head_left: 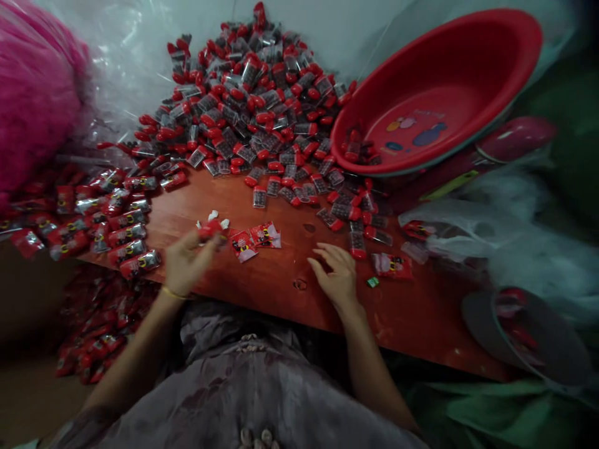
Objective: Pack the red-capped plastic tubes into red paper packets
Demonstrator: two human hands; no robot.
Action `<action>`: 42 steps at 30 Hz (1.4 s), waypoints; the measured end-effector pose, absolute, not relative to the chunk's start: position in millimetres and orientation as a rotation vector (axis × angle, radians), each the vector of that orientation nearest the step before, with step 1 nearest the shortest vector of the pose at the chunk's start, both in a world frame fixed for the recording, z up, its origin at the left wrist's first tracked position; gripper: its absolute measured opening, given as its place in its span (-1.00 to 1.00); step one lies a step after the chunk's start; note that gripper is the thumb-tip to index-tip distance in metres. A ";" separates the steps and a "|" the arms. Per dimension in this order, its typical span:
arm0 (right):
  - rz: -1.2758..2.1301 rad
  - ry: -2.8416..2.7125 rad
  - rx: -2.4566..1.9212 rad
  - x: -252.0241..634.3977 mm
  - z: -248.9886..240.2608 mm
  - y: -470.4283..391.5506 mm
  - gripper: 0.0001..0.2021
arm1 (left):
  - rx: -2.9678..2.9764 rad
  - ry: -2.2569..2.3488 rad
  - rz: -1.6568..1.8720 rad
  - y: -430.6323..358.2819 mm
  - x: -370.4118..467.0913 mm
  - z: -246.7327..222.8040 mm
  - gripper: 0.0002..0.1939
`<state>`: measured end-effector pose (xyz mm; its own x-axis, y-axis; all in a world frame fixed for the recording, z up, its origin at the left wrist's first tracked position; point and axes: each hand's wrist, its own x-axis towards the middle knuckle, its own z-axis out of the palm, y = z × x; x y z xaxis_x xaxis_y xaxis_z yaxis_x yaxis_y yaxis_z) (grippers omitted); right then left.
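Note:
My left hand (pixel 183 265), slightly smeared by motion, is closed with a small red piece (pixel 210 229) at its fingertips; I cannot make out its exact kind. Small white bits (pixel 224 223) lie just beyond that hand. To its right are red printed packets (pixel 243 246), flat on the table (pixel 276 280). My right hand (pixel 337 272) rests over the table with its fingers apart and loosely curved, holding nothing. Beside its fingertips is a clear, red-capped container (pixel 357 240) with dark contents. A small green packet (pixel 373 282) lies to the right of that hand.
A large pile of red-capped containers (pixel 253 118) fills the back. Wrapped red packages (pixel 126 234) line the left edge, with more below. A red basin (pixel 440 93) leans at the back right. A grey bin (pixel 482 324) and clear plastic bags (pixel 524 231) stand right.

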<state>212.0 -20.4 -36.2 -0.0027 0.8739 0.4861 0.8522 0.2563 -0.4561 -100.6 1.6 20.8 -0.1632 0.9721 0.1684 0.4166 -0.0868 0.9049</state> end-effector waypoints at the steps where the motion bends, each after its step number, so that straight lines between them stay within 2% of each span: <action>1: -0.029 -1.774 -1.631 219.4 -35.2 -18.8 -0.77 | 1.488 1.801 1.248 8.3 -125.1 28.0 -0.67; 4: -0.159 -1.668 -1.771 234.2 -33.2 -13.1 -0.74 | 1.563 2.464 0.858 27.8 -184.6 46.8 -0.62; 7: -0.169 -1.677 -1.821 230.8 -31.3 -9.1 -0.73 | 1.714 2.929 0.613 32.9 -200.1 53.6 -0.36; 10: -0.175 -1.720 -1.840 221.6 -28.4 -7.9 -0.75 | 1.836 2.741 0.459 25.0 -173.3 44.0 -0.47; 14: -0.297 -1.610 -2.006 231.6 -26.9 -7.5 -0.69 | 1.905 2.455 0.154 22.8 -127.9 18.1 -0.35; 19: -0.335 -1.525 -2.290 258.6 -35.9 -6.9 -0.62 | 1.888 2.328 0.243 41.5 -107.6 1.2 -0.34; 25: -0.378 -1.567 -2.240 259.6 -47.8 -5.7 -0.65 | 1.924 2.418 0.303 69.2 -89.7 -3.0 -0.26; 31: -0.393 -1.597 -2.148 257.4 -53.4 -5.5 -0.64 | 2.168 2.276 0.124 91.2 -79.8 -8.5 -0.62; 38: -0.372 -1.568 -2.142 257.9 -56.2 -5.7 -0.62 | 2.279 2.165 -0.027 93.9 -81.8 9.0 -0.66; 42: -0.440 -1.577 -2.074 247.6 -48.0 -7.1 -0.63 | 2.379 2.172 0.185 81.1 -74.6 28.4 -0.67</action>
<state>247.6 -7.1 -48.0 0.2791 0.7999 0.5313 0.9594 -0.2088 -0.1897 -74.6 81.1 28.4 0.0887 0.9859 0.1419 0.9957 -0.0916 0.0144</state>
